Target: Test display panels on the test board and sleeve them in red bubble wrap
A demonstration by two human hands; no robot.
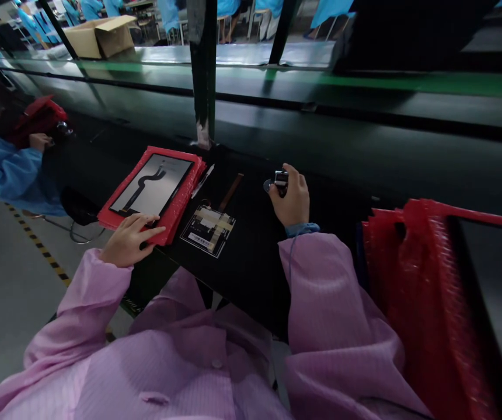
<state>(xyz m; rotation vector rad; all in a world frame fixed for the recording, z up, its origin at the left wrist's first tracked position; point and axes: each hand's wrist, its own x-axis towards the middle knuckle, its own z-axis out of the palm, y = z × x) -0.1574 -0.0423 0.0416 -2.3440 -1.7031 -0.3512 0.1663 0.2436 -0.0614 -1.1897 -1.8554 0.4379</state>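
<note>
The display panel (157,185) lies face up in the top tray of the red tray stack (111,217), at the left of the black bench (251,262), with a dark curved ribbon showing across its pale face. Your left hand (129,239) rests on the near corner of that tray, fingers stretched out and loose, closed on nothing; the fingertips lie at the panel's near edge. From this it looks like a steadying or lifting touch, so press on the red rim rather than the glass, and stay off the ribbon, which would probably crease easily. Your right hand (292,201) is curled shut around a small metal tool (281,179), held low over the bench, well apart from the tray; whether its tip touches the surface cannot be told. Hold it level and clear of the small labelled module (208,228) that lies between your hands, and of the brown strip (230,192) just beyond it. A second red stack (408,280) stands close by your right elbow, so mind the sleeve there. At far left a co-worker's blue sleeve (1,169) works at another red tray.
</note>
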